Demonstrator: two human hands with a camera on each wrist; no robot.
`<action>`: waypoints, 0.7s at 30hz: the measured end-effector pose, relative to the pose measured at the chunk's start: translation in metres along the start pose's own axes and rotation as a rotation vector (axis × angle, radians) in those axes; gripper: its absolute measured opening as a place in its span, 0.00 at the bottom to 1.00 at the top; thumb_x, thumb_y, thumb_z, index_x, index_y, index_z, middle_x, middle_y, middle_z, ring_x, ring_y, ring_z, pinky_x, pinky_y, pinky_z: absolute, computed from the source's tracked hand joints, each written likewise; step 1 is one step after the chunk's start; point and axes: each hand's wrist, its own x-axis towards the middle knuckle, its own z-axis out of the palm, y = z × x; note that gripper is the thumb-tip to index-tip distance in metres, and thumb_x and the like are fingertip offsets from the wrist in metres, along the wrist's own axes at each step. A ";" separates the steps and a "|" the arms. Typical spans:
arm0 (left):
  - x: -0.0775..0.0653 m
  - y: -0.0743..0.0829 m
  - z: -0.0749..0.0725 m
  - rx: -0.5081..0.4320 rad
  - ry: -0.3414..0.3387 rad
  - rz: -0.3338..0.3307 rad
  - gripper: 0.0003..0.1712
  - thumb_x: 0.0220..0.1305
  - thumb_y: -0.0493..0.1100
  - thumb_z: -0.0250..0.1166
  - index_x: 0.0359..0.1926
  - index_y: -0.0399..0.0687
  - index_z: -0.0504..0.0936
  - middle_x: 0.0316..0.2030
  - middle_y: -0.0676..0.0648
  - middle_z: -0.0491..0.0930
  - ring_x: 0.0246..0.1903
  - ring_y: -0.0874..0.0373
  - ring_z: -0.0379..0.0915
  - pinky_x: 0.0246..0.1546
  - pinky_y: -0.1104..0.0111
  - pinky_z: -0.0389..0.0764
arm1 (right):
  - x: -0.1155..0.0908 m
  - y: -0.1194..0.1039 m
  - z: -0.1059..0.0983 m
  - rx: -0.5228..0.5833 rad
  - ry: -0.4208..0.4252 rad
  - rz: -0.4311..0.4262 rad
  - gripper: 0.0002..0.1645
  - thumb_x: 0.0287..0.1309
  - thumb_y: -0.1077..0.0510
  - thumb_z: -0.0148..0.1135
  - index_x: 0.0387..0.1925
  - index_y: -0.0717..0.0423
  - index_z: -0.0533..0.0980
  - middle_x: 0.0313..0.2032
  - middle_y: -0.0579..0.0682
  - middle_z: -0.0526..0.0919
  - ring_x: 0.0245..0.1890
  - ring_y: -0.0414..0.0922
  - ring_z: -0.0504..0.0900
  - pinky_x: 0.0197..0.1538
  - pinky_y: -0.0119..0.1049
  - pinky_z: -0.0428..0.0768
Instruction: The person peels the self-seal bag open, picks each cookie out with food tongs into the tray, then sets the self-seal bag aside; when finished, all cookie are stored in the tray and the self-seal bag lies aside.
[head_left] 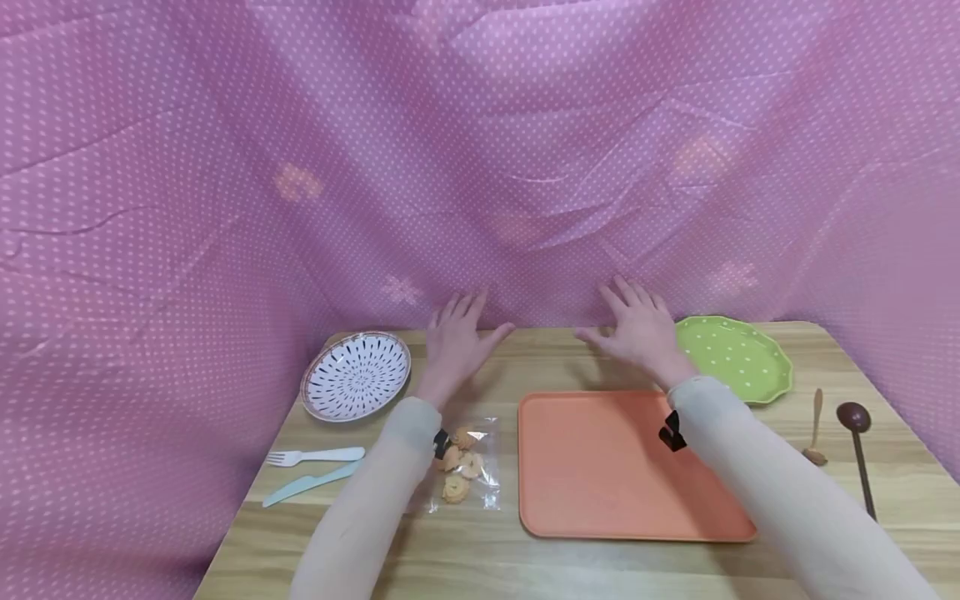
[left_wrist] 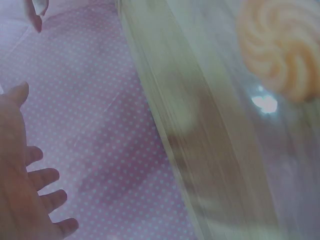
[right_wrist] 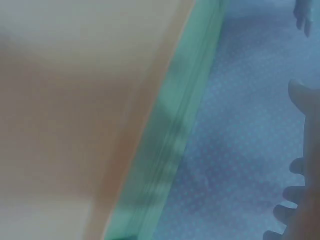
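My left hand (head_left: 456, 343) reaches over the far edge of the table with its fingers spread, holding nothing. Past the same edge, my right hand (head_left: 637, 332) also has its fingers extended and its palm bare, just left of the green dotted plate (head_left: 738, 358). Below the right forearm lies an orange tray (head_left: 600, 467). A clear bag of cookies (head_left: 463, 467) sits beside the left wrist, partly hidden by it; one swirled cookie (left_wrist: 282, 45) looms large in the left wrist view. The right wrist view shows the tray's edge (right_wrist: 135, 130) and the right hand's fingers (right_wrist: 295, 194).
On the left are a white patterned plate (head_left: 356, 377), a white fork (head_left: 322, 455) and a pale blue knife (head_left: 307, 483). A small wooden spoon (head_left: 817, 421) and a dark brown ladle (head_left: 855, 418) lie on the right. Pink dotted cloth (head_left: 480, 167) hangs around the wooden table (head_left: 585, 567).
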 end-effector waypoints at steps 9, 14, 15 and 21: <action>-0.045 -0.021 -0.010 0.067 -0.095 -0.016 0.53 0.63 0.86 0.33 0.81 0.67 0.42 0.81 0.52 0.50 0.82 0.48 0.46 0.83 0.46 0.45 | -0.021 -0.041 0.008 0.132 0.001 -0.078 0.58 0.55 0.20 0.58 0.76 0.49 0.61 0.79 0.59 0.59 0.78 0.62 0.59 0.78 0.66 0.59; -0.084 -0.032 -0.018 0.032 -0.141 -0.028 0.52 0.64 0.85 0.34 0.80 0.67 0.45 0.81 0.52 0.51 0.81 0.50 0.47 0.83 0.46 0.45 | -0.042 -0.076 0.011 0.204 -0.077 -0.121 0.59 0.54 0.18 0.56 0.77 0.45 0.59 0.80 0.56 0.56 0.78 0.63 0.60 0.76 0.67 0.61; -0.093 -0.034 -0.020 0.018 -0.149 -0.031 0.52 0.64 0.85 0.35 0.80 0.67 0.44 0.81 0.52 0.51 0.81 0.49 0.46 0.83 0.46 0.45 | -0.046 -0.082 0.012 0.218 -0.085 -0.130 0.58 0.54 0.17 0.56 0.77 0.43 0.58 0.80 0.55 0.56 0.78 0.63 0.60 0.76 0.67 0.62; -0.149 -0.052 -0.030 -0.085 -0.169 -0.022 0.48 0.67 0.81 0.41 0.80 0.68 0.45 0.81 0.53 0.50 0.81 0.48 0.49 0.82 0.46 0.48 | -0.079 -0.114 0.032 0.299 -0.142 -0.232 0.54 0.55 0.23 0.61 0.76 0.43 0.61 0.78 0.55 0.61 0.76 0.62 0.64 0.75 0.68 0.63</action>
